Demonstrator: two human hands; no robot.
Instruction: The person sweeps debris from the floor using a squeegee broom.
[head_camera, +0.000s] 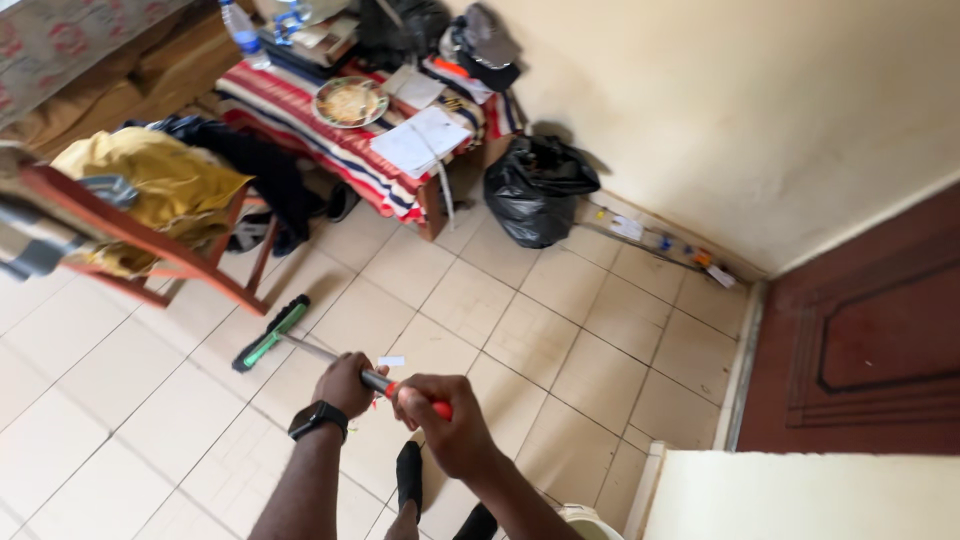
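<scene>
Both hands wrapped around broom handle (345, 362), lower centre: left hand (345, 383) nearer head, right hand (445, 425) on red end. Broom head (271, 333) lies up-left on floor (520, 330); long axis diagonal.

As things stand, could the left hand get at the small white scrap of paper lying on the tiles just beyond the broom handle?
Probably yes. The left hand grips the broom handle, and the white scrap lies on bare floor tile close beside it with nothing between. The hand would have to let go of the handle first.
</scene>
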